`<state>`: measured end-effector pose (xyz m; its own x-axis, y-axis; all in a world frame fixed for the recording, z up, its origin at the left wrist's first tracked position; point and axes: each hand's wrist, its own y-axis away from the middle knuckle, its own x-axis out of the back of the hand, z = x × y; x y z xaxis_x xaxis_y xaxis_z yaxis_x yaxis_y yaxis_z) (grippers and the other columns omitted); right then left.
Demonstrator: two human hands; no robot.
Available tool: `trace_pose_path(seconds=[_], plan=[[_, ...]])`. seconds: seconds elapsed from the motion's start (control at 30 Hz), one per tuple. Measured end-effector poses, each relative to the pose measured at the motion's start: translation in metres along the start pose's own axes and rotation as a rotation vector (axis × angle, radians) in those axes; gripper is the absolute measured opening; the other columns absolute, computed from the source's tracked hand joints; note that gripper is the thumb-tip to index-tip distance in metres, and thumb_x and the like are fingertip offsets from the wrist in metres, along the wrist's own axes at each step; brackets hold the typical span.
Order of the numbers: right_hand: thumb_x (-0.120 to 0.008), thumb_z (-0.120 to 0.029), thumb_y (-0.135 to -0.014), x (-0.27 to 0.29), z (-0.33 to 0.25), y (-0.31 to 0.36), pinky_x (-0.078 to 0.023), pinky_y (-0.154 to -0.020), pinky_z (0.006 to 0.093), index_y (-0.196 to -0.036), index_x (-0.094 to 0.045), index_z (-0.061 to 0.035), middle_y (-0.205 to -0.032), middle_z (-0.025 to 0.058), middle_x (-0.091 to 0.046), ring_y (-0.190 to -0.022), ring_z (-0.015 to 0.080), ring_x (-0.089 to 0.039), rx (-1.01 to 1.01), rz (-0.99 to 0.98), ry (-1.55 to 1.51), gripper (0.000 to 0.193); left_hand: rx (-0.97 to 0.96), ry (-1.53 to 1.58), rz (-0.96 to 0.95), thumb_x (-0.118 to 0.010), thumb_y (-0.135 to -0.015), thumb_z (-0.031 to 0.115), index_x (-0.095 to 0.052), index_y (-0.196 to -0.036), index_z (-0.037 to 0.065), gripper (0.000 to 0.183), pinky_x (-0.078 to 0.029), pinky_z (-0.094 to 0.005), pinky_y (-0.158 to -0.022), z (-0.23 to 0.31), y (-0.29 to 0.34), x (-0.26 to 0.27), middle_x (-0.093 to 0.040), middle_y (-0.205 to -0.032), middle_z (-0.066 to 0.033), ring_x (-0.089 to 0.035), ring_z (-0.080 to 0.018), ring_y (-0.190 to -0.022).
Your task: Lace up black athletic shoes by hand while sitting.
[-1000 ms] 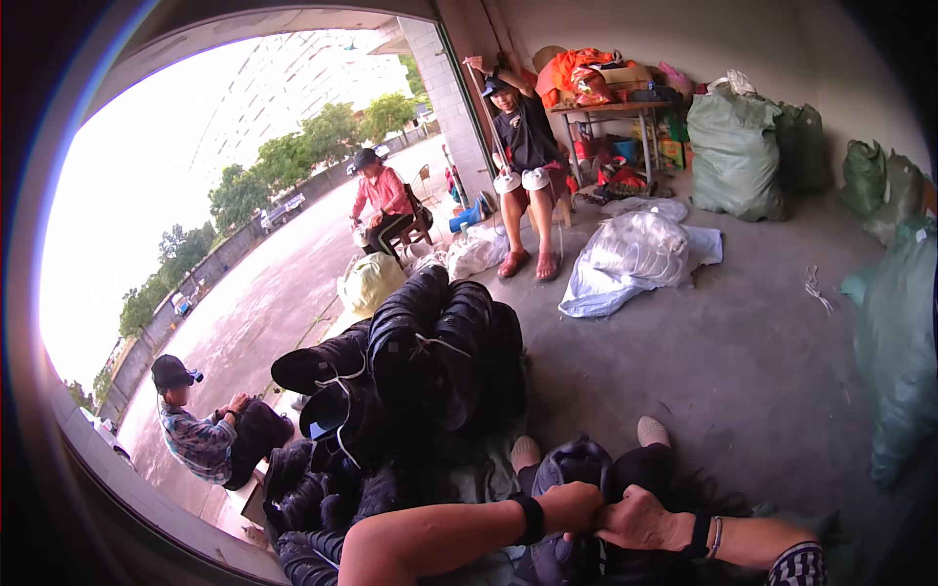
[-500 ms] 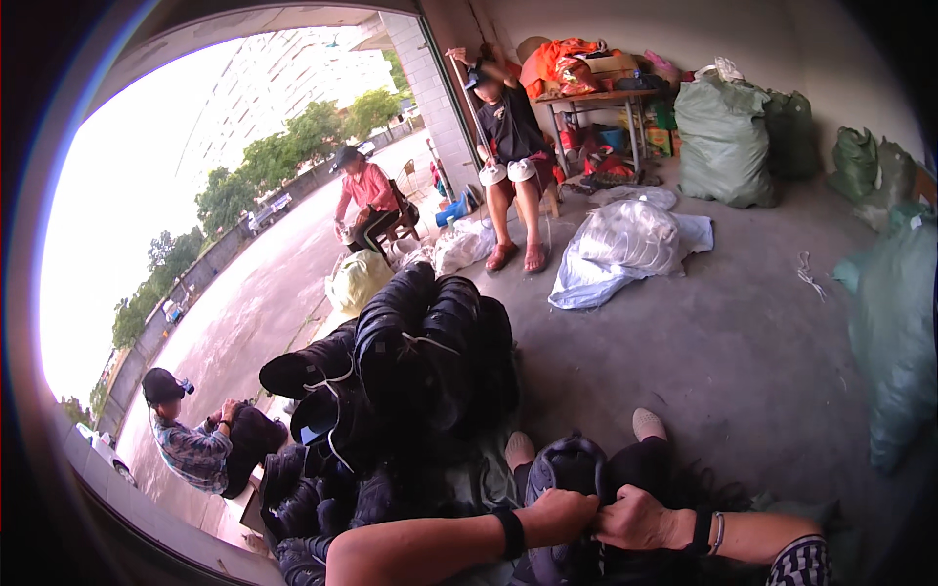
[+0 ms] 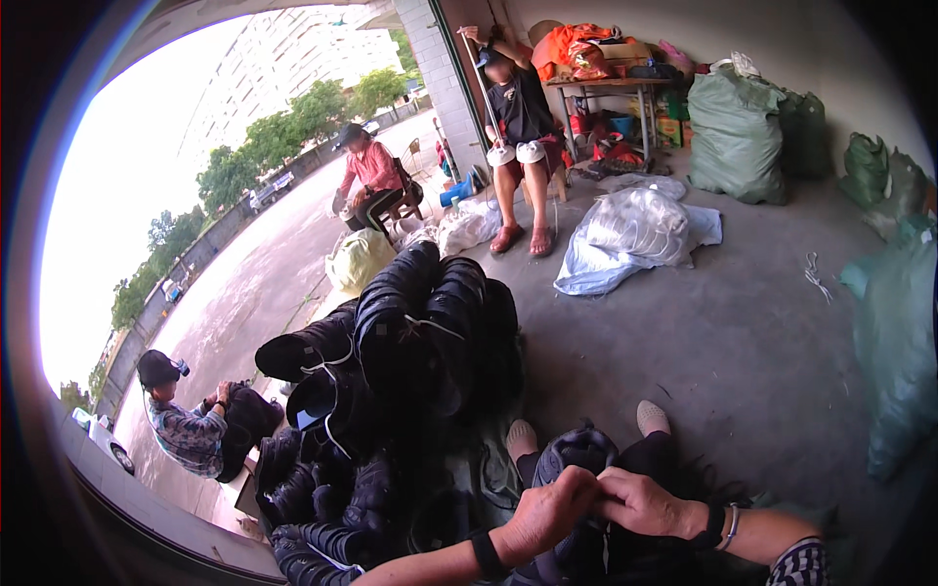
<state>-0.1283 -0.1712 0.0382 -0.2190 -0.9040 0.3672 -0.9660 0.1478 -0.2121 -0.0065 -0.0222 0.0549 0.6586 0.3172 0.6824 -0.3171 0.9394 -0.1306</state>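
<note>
Fingers (image 3: 578,480) curled, left hand (image 3: 549,506) meets right hand (image 3: 647,504).

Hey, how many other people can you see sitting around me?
3: a person in a patterned shirt at lower left, a person in a red shirt farther back, and a person in a black top at top centre. Others may be hidden.

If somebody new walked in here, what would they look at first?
Probably the big heap of black, nested pieces, left of the middle. Bright orange cloth on the table at the back would pop out too, with a bulging green sack just to its right. Closest of all, at the bottom, the left hand and right hand meet over a dark, shoe-shaped piece.
</note>
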Motion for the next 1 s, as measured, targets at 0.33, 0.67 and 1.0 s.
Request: trace_pose_path(seconds=[0.33,0.67,1.0], plan=[[-0.048,-0.016,-0.094,0.047,0.028,0.041,-0.057,-0.065,0.033,-0.094,-0.059,0.0019,-0.077,0.0138,-0.067,-0.071,0.0246,-0.067,-0.539,0.262,-0.847,0.021,0.337,0.693,0.422,-0.038,-0.097,0.002,-0.055,-0.112,0.005,0.023,-0.044,-0.0232,-0.075,-0.025,0.036,-0.042,-0.055,-0.083,-0.0023,-0.051,-0.0094,-0.078],[-0.052,-0.012,-0.094,0.29,0.126,0.167,-0.042,-0.054,0.0235,-0.109,-0.06,-0.0061,-0.08,0.0001,-0.064,-0.058,0.0079,-0.051,-0.268,1.28,-1.118,0.018,0.4,0.627,0.456,-0.041,-0.098,0.008,-0.045,-0.126,0.004,0.028,-0.039,-0.0184,-0.062,-0.034,0.061,-0.035,-0.056,-0.078,0.0,-0.045,-0.0045,-0.064],[-0.049,-0.014,-0.094,0.017,-0.015,0.005,-0.05,-0.049,0.0231,-0.093,-0.062,0.0029,-0.07,0.0059,-0.064,-0.056,0.0123,-0.062,-0.386,-0.23,-0.328,0.022,0.282,0.475,0.433,-0.06,-0.089,-0.001,-0.067,-0.097,0.0,0.011,-0.045,-0.0189,-0.069,-0.036,0.085,-0.038,-0.062,-0.082,-0.001,-0.055,-0.0058,-0.072]])
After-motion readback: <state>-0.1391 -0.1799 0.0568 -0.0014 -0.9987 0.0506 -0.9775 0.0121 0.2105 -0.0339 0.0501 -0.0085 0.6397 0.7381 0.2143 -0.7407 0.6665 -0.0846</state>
